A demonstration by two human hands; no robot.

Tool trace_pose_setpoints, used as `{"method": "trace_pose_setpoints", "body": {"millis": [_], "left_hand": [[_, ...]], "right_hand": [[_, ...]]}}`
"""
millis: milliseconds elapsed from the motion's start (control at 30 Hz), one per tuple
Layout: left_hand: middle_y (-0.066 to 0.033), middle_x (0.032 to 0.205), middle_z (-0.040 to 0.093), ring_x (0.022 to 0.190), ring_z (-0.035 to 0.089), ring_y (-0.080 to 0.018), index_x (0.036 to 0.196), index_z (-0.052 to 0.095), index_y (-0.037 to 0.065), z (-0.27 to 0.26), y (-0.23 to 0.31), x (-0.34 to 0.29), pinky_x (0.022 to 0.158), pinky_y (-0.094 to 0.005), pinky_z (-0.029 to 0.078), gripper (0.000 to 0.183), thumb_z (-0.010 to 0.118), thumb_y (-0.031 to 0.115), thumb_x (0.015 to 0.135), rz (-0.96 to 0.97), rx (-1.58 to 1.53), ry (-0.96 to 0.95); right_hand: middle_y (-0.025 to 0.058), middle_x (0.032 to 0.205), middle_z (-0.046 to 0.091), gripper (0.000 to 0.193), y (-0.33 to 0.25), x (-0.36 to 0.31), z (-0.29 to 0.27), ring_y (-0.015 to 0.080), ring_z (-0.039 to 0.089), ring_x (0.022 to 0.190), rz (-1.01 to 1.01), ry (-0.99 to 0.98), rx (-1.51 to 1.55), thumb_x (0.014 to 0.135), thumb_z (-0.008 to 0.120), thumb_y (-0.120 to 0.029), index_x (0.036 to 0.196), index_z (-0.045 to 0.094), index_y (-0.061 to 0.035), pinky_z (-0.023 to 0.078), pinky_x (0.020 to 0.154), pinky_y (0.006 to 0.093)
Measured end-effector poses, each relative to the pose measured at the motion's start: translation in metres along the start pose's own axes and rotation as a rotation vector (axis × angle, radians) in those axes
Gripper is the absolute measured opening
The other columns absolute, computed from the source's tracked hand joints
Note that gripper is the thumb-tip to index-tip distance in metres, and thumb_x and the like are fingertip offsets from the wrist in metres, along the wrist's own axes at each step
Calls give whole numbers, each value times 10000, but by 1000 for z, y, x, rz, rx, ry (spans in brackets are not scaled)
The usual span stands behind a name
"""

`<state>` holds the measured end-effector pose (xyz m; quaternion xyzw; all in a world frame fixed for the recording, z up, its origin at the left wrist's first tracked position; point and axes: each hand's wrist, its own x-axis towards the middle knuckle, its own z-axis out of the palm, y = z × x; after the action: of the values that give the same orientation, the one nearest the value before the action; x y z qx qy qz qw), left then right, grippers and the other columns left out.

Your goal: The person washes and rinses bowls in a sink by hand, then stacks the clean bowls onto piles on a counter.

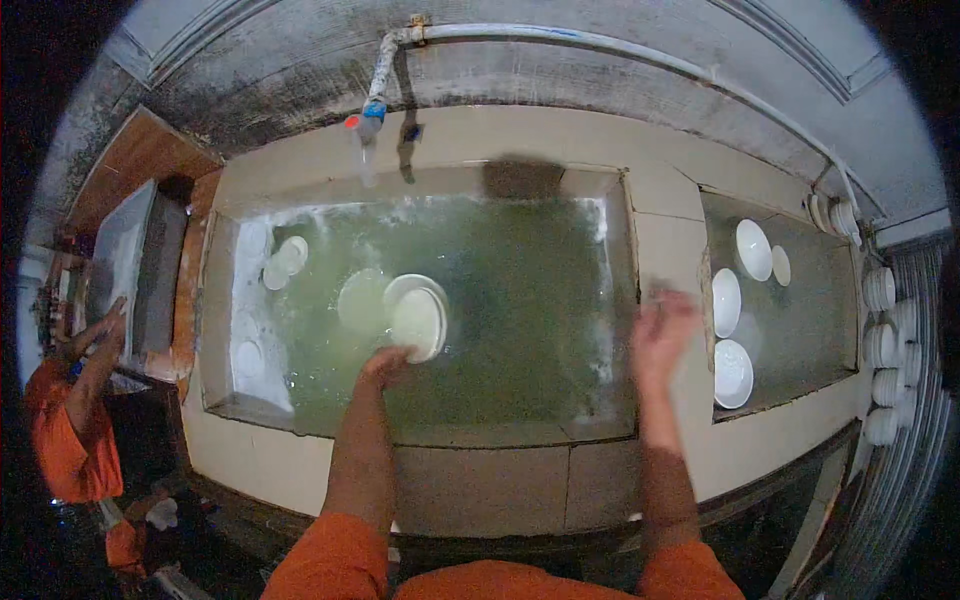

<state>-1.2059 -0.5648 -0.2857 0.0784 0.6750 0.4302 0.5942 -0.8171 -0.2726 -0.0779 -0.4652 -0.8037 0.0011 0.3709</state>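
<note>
My left hand grips the near rim of a white bowl at the middle of a large tiled sink full of greenish water. Another white rim shows just behind that bowl, so it seems to be stacked or overlapping. A pale dish lies under the water to its left. Over the tiled ledge between the two basins, my right hand is slightly blurred, its fingers apart and nothing visible in them. Nearest to it are white bowls along the left side of the smaller basin.
Foam and white dishes float at the sink's left end. A pipe with a tap hangs over the far edge. Stacked white bowls stand at the far right. On the left, another person in orange reaches toward a grey container.
</note>
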Motion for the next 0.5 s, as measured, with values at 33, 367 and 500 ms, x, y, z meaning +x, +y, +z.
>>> {"method": "trace_pose_setpoints", "body": {"millis": [33, 367, 500], "left_hand": [[-76, 976, 598, 825, 559, -201, 1094, 593, 30, 5, 3, 1, 726, -369, 480, 282, 601, 218, 884, -73, -39, 1], [-122, 1081, 634, 919, 629, -283, 1212, 536, 23, 121, 77, -27, 796, -426, 511, 542, 698, 310, 781, -43, 537, -243], [-171, 1044, 652, 957, 630, -347, 1188, 572, 105, 140, 51, -21, 797, -436, 503, 462, 661, 360, 814, 425, 751, 212]], "right_hand": [[171, 1120, 556, 424, -24, -20, 22, 353, 496, 1065, -43, -238, 198, 817, 638, -241, 1176, 552, -32, 404, 924, 446], [228, 1266, 529, 614, -105, -111, 112, 383, 539, 1133, 550, -913, 769, 893, 548, -459, 1402, 375, -163, 408, 966, 451], [220, 1141, 598, 537, -129, -95, 84, 394, 554, 1090, 702, -909, 503, 928, 461, -467, 1332, 458, -114, 413, 939, 459]]}}
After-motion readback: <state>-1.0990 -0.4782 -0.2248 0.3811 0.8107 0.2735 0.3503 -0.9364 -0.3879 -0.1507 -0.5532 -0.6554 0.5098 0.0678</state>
